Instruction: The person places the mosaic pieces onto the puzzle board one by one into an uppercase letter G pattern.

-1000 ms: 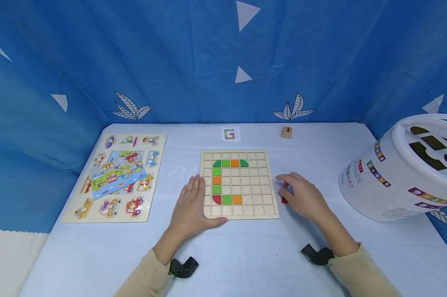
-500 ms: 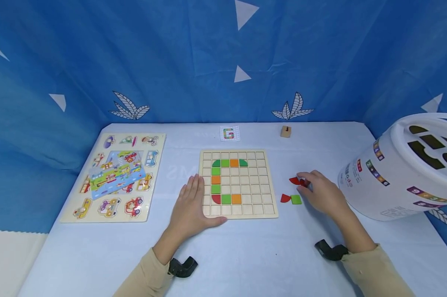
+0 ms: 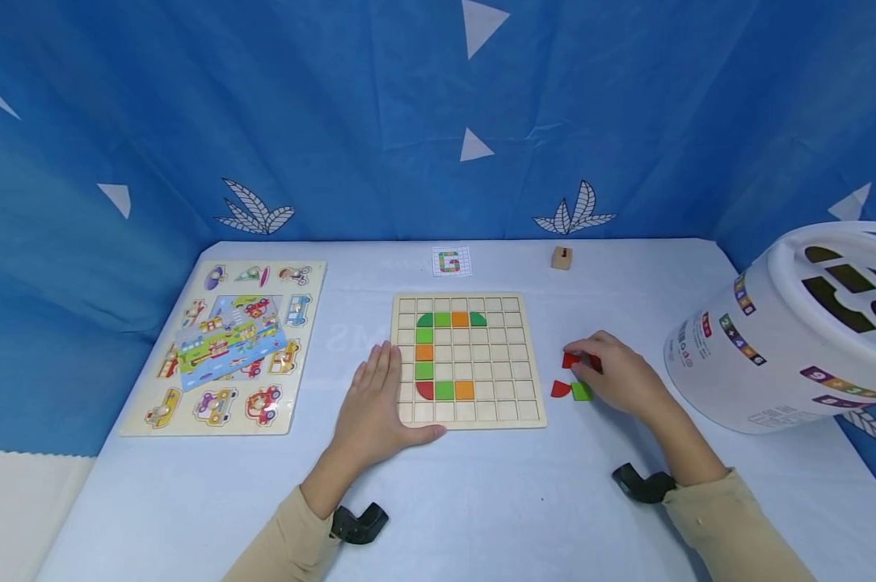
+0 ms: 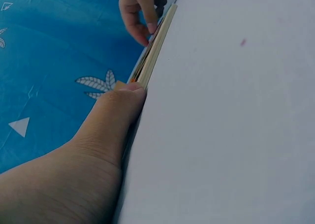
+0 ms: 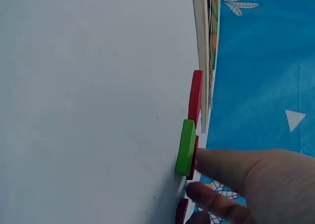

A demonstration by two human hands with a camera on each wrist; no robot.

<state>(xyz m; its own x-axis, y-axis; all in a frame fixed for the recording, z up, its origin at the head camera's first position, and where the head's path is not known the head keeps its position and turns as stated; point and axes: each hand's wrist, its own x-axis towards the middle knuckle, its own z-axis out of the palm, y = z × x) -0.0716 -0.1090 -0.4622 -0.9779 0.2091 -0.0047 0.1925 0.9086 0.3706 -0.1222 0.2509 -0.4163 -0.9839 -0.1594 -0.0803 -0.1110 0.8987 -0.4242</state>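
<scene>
resting flat, the left hand (image 3: pixel 375 402) steadies the grid board (image 3: pixel 511 414) at its left edge; off its right edge the right hand (image 3: pixel 616 376) pinches a red tile (image 3: pixel 570 360), probably light, stiff, best taken by its edges.

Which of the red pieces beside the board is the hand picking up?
The farther red piece, pinched in the right hand. The other red piece lies untouched on the table beside the green square.
</scene>
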